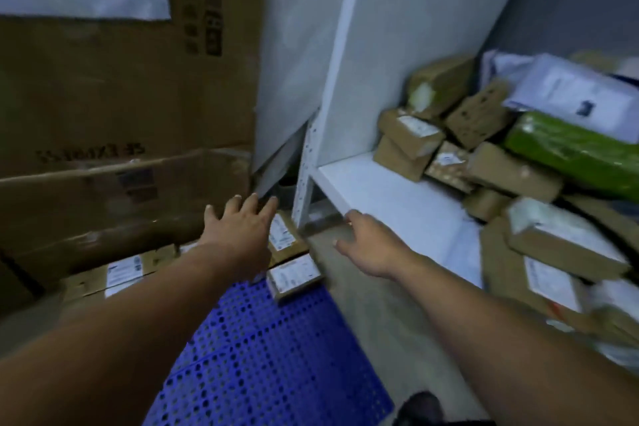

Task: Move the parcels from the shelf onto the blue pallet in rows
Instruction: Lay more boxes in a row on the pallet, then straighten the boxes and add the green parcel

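2 bare hands, the left hand [238, 230] and the right hand [371, 246]. 1 blue pallet [262, 339] carrying 3 visible labelled parcels [294, 277]. 1 white shelf [390, 194] holding 1 green bag [570, 152]; its heaped brown parcels are too blurred to count.

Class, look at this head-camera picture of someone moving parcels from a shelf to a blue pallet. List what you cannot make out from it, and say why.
- Label text on the pallet parcels: head view, too small and blurred.
- Far row on the blue pallet: partly hidden by the left hand and forearm.
- Shelf pile: cut off by the right edge, so no count.
- Green parcel: motion blur hides its markings.
- Under the shelf board: in shadow.
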